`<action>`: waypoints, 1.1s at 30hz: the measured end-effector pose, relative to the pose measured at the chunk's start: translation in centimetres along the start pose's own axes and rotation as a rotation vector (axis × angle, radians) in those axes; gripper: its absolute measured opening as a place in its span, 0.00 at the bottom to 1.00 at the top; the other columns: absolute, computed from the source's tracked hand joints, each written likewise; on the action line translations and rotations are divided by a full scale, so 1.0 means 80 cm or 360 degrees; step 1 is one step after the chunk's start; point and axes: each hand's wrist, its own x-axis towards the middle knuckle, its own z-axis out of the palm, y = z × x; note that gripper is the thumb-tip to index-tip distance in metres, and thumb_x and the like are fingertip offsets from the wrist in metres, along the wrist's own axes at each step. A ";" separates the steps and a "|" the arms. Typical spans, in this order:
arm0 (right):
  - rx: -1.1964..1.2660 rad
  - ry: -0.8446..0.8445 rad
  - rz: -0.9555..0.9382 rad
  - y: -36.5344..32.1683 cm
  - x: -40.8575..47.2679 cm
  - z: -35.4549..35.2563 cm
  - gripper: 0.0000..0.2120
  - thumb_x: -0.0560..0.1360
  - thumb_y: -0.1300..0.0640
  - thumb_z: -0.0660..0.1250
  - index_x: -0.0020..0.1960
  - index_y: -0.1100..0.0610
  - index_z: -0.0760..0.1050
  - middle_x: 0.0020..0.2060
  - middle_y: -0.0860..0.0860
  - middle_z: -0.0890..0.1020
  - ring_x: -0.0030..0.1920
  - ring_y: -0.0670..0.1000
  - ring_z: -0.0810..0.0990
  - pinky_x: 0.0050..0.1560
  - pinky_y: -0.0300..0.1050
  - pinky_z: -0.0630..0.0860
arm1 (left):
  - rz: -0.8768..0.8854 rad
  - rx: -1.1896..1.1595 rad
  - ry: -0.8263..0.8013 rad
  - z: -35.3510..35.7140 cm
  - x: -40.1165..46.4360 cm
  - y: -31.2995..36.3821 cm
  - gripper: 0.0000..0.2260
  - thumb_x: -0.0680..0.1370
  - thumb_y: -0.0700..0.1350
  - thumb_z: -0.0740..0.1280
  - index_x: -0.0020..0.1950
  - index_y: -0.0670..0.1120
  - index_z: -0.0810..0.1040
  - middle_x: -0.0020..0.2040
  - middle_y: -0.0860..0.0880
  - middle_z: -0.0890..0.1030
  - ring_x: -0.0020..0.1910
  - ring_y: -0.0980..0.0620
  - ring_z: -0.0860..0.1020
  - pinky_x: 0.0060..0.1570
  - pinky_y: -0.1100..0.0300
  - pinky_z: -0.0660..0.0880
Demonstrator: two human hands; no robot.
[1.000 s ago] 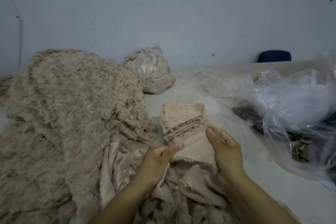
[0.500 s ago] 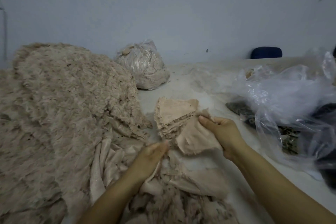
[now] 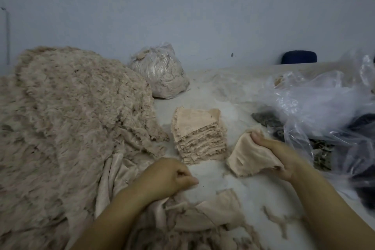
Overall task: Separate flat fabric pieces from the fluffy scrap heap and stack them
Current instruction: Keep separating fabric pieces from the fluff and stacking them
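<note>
A big fluffy beige scrap heap [image 3: 67, 128] fills the left side of the table. A neat stack of flat beige fabric pieces [image 3: 197, 134] stands in the middle. My right hand [image 3: 278, 154] grips one flat beige fabric piece [image 3: 249, 154], held just right of the stack and slightly above the table. My left hand [image 3: 168, 178] is closed in a fist over the near scraps, pinching a thin wisp of fluff. More flat pieces and frayed scraps [image 3: 203, 221] lie below my hands.
A tied clear bag of beige fluff [image 3: 160, 75] sits at the back. Crumpled clear plastic bags [image 3: 316, 107] with dark fabric [image 3: 361, 168] crowd the right. A blue chair back [image 3: 299, 57] shows behind the table edge. Lint dusts the pale tabletop [image 3: 219, 91].
My right hand pulled the flat piece off the near pile and carried it to the right of the stack. My left hand drew back and closed into a fist.
</note>
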 end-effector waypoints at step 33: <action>-0.0038 0.0157 -0.0341 0.037 -0.007 0.047 0.09 0.76 0.55 0.66 0.45 0.62 0.79 0.36 0.55 0.85 0.33 0.50 0.83 0.31 0.38 0.77 | -0.0449 -0.0635 0.0106 -0.012 0.019 0.001 0.10 0.71 0.36 0.73 0.35 0.50 0.80 0.32 0.56 0.79 0.31 0.63 0.76 0.36 0.70 0.72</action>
